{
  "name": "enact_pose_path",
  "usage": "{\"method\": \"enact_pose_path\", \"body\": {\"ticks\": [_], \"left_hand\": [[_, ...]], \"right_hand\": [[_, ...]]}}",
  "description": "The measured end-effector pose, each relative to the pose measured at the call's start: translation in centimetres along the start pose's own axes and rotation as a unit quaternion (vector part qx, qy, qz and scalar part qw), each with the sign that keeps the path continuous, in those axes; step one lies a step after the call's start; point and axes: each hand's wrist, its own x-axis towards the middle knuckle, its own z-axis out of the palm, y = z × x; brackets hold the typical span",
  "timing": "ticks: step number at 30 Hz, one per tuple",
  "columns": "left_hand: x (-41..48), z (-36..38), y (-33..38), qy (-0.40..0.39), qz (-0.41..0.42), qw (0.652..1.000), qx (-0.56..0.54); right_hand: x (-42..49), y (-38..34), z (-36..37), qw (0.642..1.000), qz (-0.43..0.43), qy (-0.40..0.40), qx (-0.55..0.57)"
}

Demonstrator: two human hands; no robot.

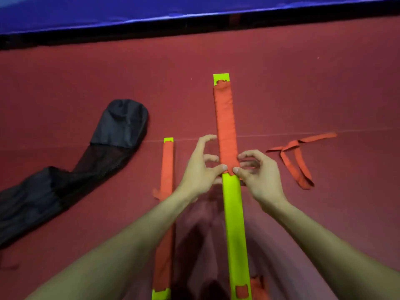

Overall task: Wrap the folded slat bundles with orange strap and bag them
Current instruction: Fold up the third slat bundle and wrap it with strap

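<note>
In the head view, a lime slat bundle (234, 224) runs from 6 towards 12 o'clock on the red mat (303, 83), its far half wound in orange strap (225, 126). The left hand (201, 167) and right hand (257, 172) pinch the wrap's near edge from either side, thumbs on top. A second bundle (166, 169), already wrapped, lies just beside at 8 o'clock, partly hidden by the left forearm. A black bag (97, 154) lies at 9 o'clock, a loose strap (296, 161) at 3.
</note>
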Motion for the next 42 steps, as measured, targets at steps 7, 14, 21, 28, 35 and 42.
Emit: {"method": "enact_pose_path", "body": {"ticks": [7,14,21,28,35,42], "left_hand": [[3.2,0.9,-12.3,-0.023,-0.062,0.986,0.152],[2.3,1.5,-16.5,-0.054,-0.07,0.959,0.269],[1.9,1.3,-16.7,-0.052,-0.068,0.969,0.233],[2.0,0.4,-16.7,-0.034,-0.08,0.982,0.168],[1.8,-1.9,-17.0,-0.019,-0.089,0.983,0.157],[1.9,-4.3,-17.6,0.026,-0.103,0.982,0.159]], "right_hand": [[0.7,11.4,2.9,0.994,0.059,-0.022,-0.088],[-0.7,15.8,4.6,0.987,0.118,-0.037,-0.104],[-0.7,16.3,5.1,0.992,0.109,-0.042,-0.053],[-1.5,17.0,6.3,0.988,0.146,-0.03,0.041],[-2.0,15.9,8.4,0.968,0.194,-0.029,0.156],[-2.4,14.9,10.6,0.944,0.239,-0.03,0.227]]}}
